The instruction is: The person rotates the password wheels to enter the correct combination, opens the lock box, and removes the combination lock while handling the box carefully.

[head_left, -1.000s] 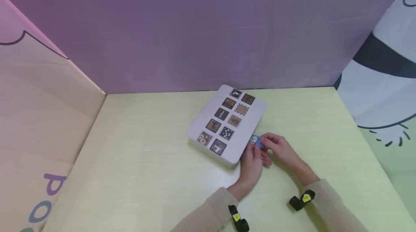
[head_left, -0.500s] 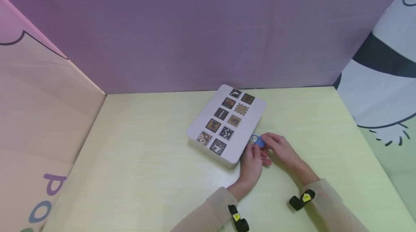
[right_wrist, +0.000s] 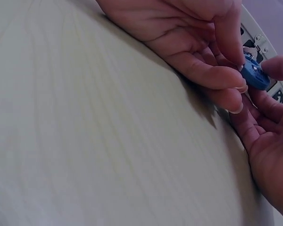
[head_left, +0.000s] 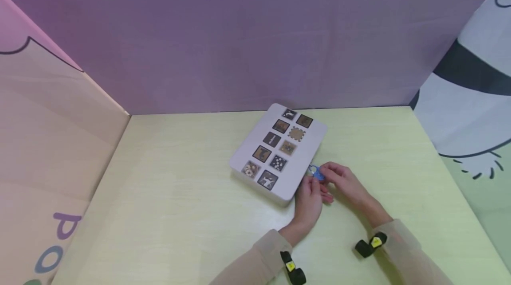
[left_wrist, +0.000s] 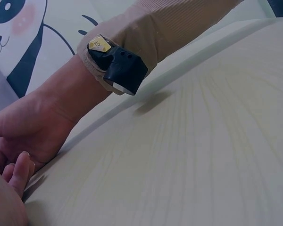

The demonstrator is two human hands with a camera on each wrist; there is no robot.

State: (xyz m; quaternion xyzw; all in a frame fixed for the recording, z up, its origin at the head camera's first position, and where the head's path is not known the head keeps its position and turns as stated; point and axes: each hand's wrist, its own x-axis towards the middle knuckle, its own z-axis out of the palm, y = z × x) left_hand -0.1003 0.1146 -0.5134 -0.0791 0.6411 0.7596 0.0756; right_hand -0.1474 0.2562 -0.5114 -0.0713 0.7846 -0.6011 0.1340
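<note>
Head view: A small blue padlock [head_left: 318,173] is held at the long right-hand side of a picture-printed white box [head_left: 274,152], which is set aslant on the desk [head_left: 179,187]. The padlock's long axis is laid roughly crosswise to that side, the shackle end turned toward the box. It is met from the near side by the left hand [head_left: 308,201] and from the right by the right hand [head_left: 348,187]; since both are in contact, neither can be called nearer.

Left wrist view: The right forearm [left_wrist: 68,92] is seen with a black wrist device [left_wrist: 120,68] strapped on, before a panda-printed wall [left_wrist: 35,42]. The padlock is not shown, and neither grip can be judged from here.

Right wrist view: The padlock is caught close up, just beside a silver-coloured clasp [right_wrist: 261,42] on the box; whether it is hooked through cannot be told. Each grip is narrowed to a pinch on the padlock, thumbs set at opposite edges, while the left hand's other fingers are left loosely extended.
</note>
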